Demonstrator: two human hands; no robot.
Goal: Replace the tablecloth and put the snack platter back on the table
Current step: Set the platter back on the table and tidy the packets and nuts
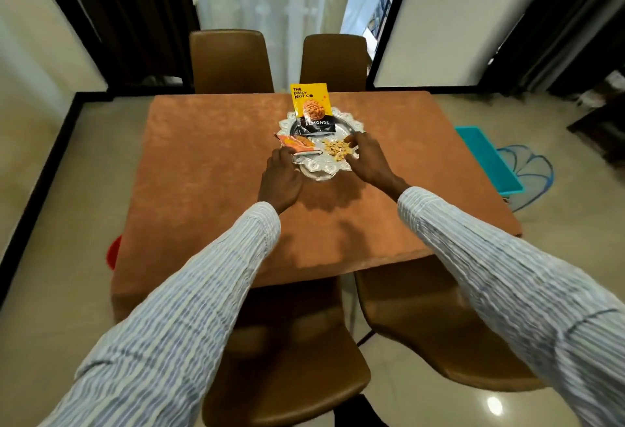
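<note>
An orange-brown tablecloth (pixel 209 169) covers the square table. On its far middle stands a silver snack platter (pixel 351 127) with a scalloped rim. The platter holds a yellow and black almond packet (pixel 311 105), an orange packet (pixel 297 144) and a heap of loose nuts (pixel 336 149). My left hand (pixel 280 178) grips the platter's near left rim, its fingers curled by the orange packet. My right hand (pixel 367 156) grips the near right rim, beside the nuts. The platter's near edge is partly hidden by both hands.
Two brown chairs (pixel 231 61) stand at the table's far side and two more (pixel 287 352) at the near side under my arms. A turquoise tray (pixel 487 156) lies on the floor to the right. Something red (pixel 113 252) shows at the table's left corner.
</note>
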